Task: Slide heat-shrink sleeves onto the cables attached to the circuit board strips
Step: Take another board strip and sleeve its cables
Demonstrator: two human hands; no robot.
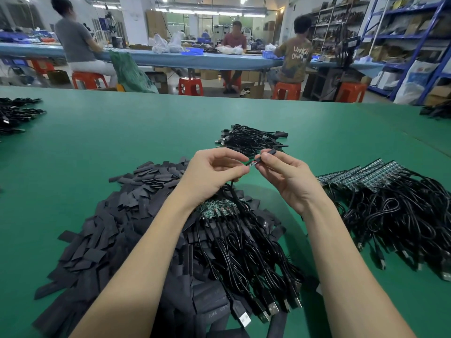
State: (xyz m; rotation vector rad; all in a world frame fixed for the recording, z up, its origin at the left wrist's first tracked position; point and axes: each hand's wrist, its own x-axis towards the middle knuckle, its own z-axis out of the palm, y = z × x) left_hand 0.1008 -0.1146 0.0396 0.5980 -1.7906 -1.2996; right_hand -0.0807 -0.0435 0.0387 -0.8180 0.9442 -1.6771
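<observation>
A heat-shrink sleeve (268,152) is pinched in the right hand (285,178), while the left hand (210,176) pinches a small circuit board (251,164) over the bench (97,132).

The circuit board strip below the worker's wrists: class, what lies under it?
The circuit board strip rests on a pile of flat black sleeves, its black cables trailing over them. Whatever sits directly beneath the strip, and the green table there, is covered.
</observation>
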